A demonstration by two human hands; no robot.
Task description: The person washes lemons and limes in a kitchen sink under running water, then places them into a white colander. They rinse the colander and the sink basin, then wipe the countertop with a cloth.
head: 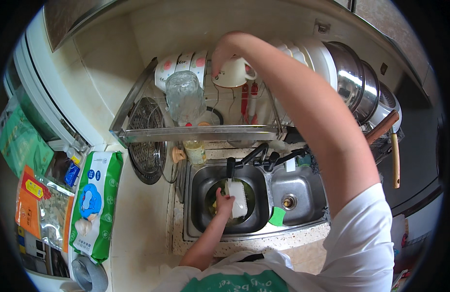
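Note:
In the left sink basin [259,219], my left hand [224,203] grips a white rectangular plastic container [238,200] by its left side. Water runs onto it from the black faucet [230,168]. Under the container a round metal pot [251,199] holds water and some greenish pieces, partly covered from view. My right hand [225,51] reaches up to the dish rack [203,133] and curls around a white mug [230,75] with its handle to the right. Some of its fingers are hidden. A cloudy glass jar [185,96] stands upside down left of the mug.
Patterned bowls [179,67], plates [316,62] and steel pots [347,80] fill the rack. A perforated steamer plate [146,138] leans at its left end. A bottle [195,151] stands behind the sink. A green sponge [277,216] lies on the divider. Wipes [95,204] sit left.

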